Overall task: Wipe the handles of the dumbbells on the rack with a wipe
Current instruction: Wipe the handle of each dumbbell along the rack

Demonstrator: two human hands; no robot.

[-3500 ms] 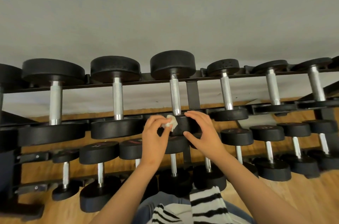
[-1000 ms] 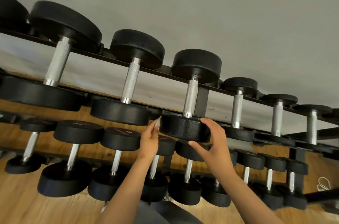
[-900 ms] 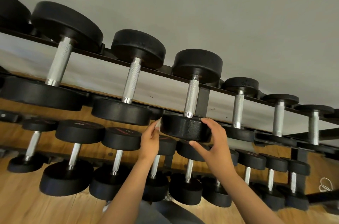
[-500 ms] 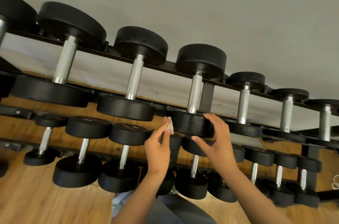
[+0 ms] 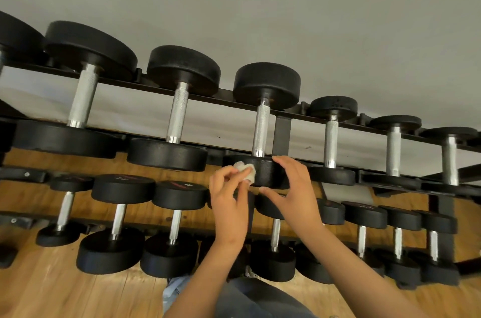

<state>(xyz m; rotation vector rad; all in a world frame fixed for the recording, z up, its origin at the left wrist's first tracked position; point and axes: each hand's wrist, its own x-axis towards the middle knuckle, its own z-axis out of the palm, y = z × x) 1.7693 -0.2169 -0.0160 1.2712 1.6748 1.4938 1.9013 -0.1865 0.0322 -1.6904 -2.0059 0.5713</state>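
Head view. The left hand [image 5: 229, 204] pinches a crumpled white wipe [image 5: 244, 169] between thumb and fingertips, against the near end of a dumbbell [image 5: 261, 130] on the top tier of the rack [image 5: 282, 132]. The right hand [image 5: 295, 194] clasps that end, thumb beneath and fingers curled above.

Above the hands [image 5: 229, 203], across the whole upper part of the view, a flat grey wall [image 5: 286, 5] in soft, even light. Just above the hands and running off to both sides, a paler, whitish band of wall [image 5: 145, 114] with a few small dark scuffs [image 5: 308, 147], glimpsed between the rails of a black metal rack [image 5: 282, 132]. Below the hands and out to their left, a warm honey-coloured wooden floor [image 5: 65, 291] in long planks, faintly glossy, more of it behind the rack at hand level.
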